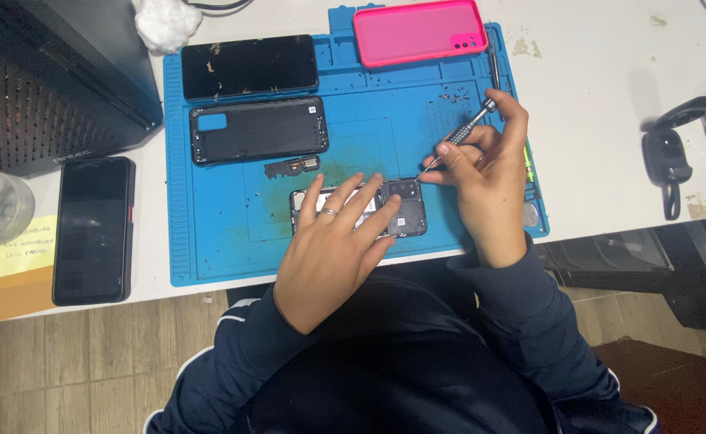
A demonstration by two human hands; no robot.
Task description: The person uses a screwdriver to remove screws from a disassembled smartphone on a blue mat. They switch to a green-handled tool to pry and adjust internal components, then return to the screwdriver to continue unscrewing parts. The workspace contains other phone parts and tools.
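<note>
Blue work mat (pixel 216 249) | pink phone case (pixel 417 32), twelve o'clock | black phone (pixel 93 229), nine o'clock | yellow note (pixel 28 245) | navy sleeves (pixel 522 305)

The left hand (pixel 333 253) lies flat, palm down, fingers spread and pointing up and to the right, a ring on one finger, pressing on the opened phone (pixel 401 207). The right hand (pixel 485 181) sits just right of that phone, wrist bent, fingers pinched around a screwdriver (pixel 459 137). Both forearms wear dark blue sleeves.
</note>
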